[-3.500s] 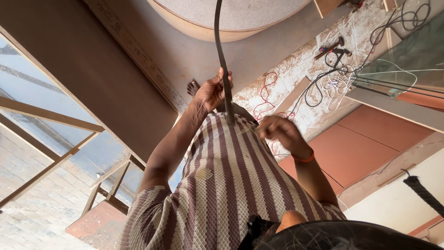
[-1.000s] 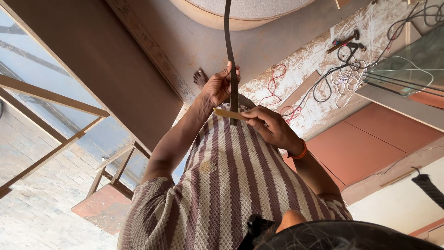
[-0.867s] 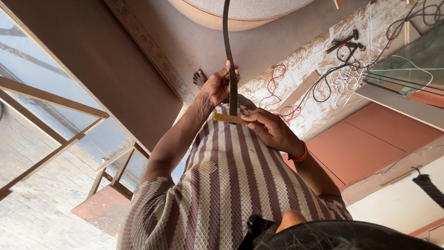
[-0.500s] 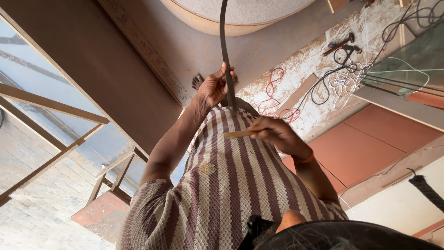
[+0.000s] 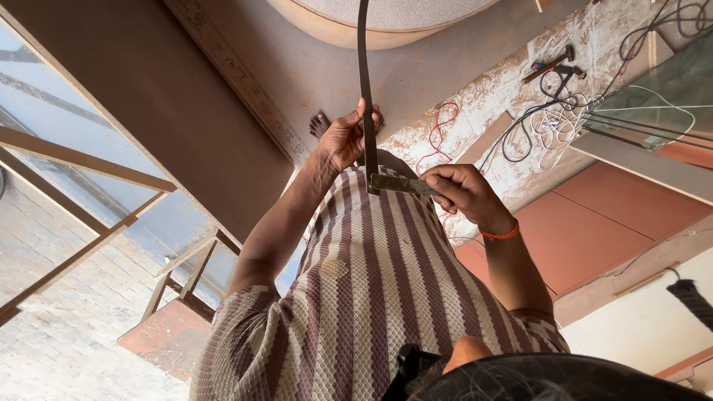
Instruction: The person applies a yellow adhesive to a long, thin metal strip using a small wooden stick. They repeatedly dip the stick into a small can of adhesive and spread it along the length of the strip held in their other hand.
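Head view, looking down over a striped brown-and-cream shirt (image 5: 371, 297) that fills the lower centre of the frame

Left hand (image 5: 347, 137), upper centre: grip clamped around a long dark strip (image 5: 364, 74); the strip runs from the top edge down to the chest, slightly bowed

Right hand (image 5: 464, 194), just right of centre: grip closed on a flat metal blade (image 5: 397, 183) lying crosswise; its left end touches the lower end of the strip. Orange band (image 5: 501, 234) on the right wrist

Surface: large brown board (image 5: 171, 126) across the upper left, with a pale, patterned edge facing the body. Round, light-topped panel (image 5: 386, 15) at top centre, behind the strip

Floor: bare toes (image 5: 321, 125) show just beside the left hand. Paint-spattered patch at upper right carries a hammer (image 5: 549, 63), a tangle of black and white cables (image 5: 564, 119) and a loop of red wire (image 5: 442, 134). Reddish-orange panels (image 5: 616, 215) lie at right; a glass sheet (image 5: 661, 96) sits at the far upper right

Left edge: wooden frame bars (image 5: 74, 160) over grey paving; a reddish step (image 5: 171, 338) at lower left
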